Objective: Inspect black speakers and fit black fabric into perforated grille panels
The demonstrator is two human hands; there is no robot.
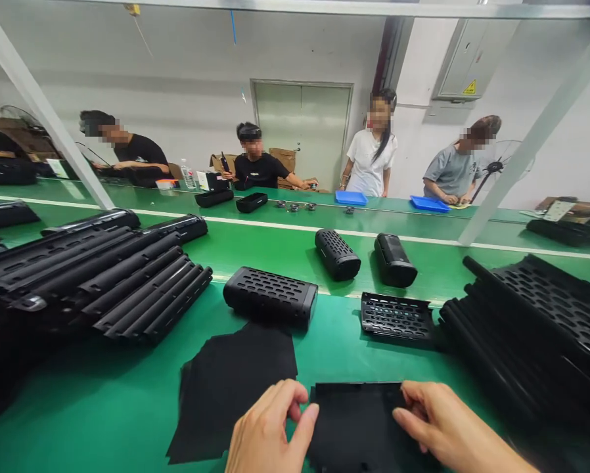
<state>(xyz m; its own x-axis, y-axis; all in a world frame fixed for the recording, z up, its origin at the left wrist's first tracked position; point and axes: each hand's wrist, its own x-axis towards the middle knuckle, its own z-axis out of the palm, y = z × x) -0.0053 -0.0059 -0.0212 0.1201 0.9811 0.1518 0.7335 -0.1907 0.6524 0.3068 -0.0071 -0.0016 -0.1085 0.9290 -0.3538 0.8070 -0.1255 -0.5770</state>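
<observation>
A flat black panel (359, 420) with a narrow raised back edge lies in front of me on the green work surface. My left hand (272, 430) is at its left edge, thumb and forefinger curled together at the rim. On the opposite side, my right hand (440, 420) pinches the panel's right edge near the back corner. Its remaining fingers are curled under and partly hidden. Left of the panel lies a loose stack of thin black sheets (236, 387). A black speaker-like housing with a slotted grille (270, 295) stands just behind those sheets.
Piled curved black covers (142, 282) flank the left; stacked slotted panels (546, 315) stand right. One slotted panel (396, 318) lies between. Two housings, one slotted (337, 253), one smoother (396, 259), sit on the green belt (255, 240). Several co-workers and blue trays (351, 198) are beyond.
</observation>
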